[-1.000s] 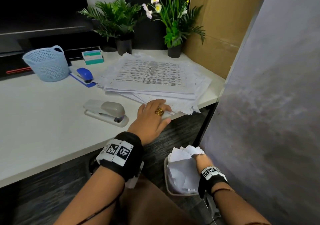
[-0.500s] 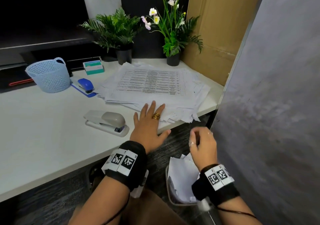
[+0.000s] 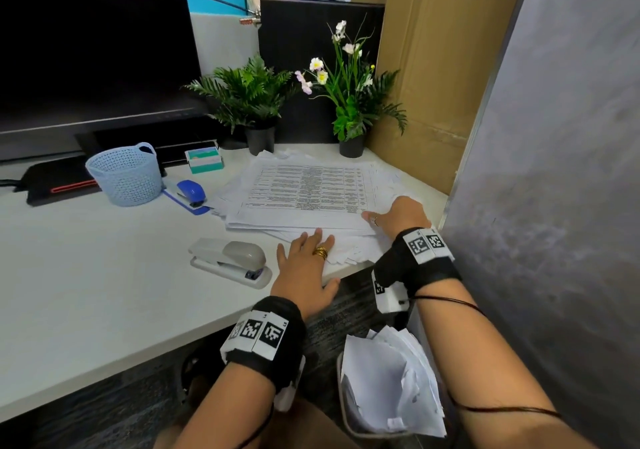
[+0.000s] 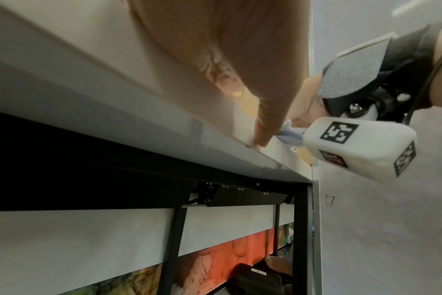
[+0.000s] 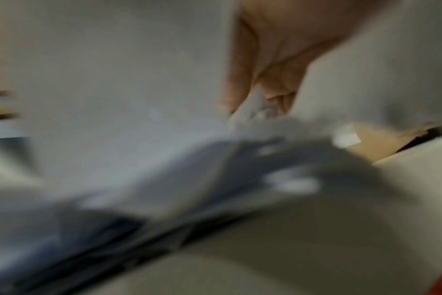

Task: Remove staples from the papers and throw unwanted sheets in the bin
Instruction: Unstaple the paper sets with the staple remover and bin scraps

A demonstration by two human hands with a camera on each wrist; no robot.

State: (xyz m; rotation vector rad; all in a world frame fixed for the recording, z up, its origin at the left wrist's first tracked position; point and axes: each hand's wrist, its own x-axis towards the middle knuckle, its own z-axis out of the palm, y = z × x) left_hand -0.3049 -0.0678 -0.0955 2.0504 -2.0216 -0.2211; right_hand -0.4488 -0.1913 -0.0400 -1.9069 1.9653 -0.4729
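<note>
A loose stack of printed papers [image 3: 304, 192] lies on the white desk [image 3: 86, 293], with its near edge hanging over the desk front. My left hand [image 3: 306, 261] lies flat on that near edge, fingers straight and spread. In the left wrist view the left hand [image 4: 215, 44] presses on the desk top, thumb along the edge. My right hand [image 3: 391, 215] is at the stack's right near corner. In the blurred right wrist view, the right hand [image 5: 260, 95] pinches a sheet corner [image 5: 253, 113] between thumb and fingers. The bin [image 3: 341, 410] under the desk holds crumpled white sheets.
A grey stapler [image 3: 232, 261] sits just left of my left hand. Further back are a small blue stapler [image 3: 190, 190], a pale blue basket [image 3: 126, 173] and a card box [image 3: 204, 159]. Two potted plants [image 3: 349, 102] stand behind the stack. A grey partition [image 3: 554, 171] closes the right side.
My right hand has come up out of the bin and onto the stack's right corner. My left hand stayed on the stack's near edge and spread flat.
</note>
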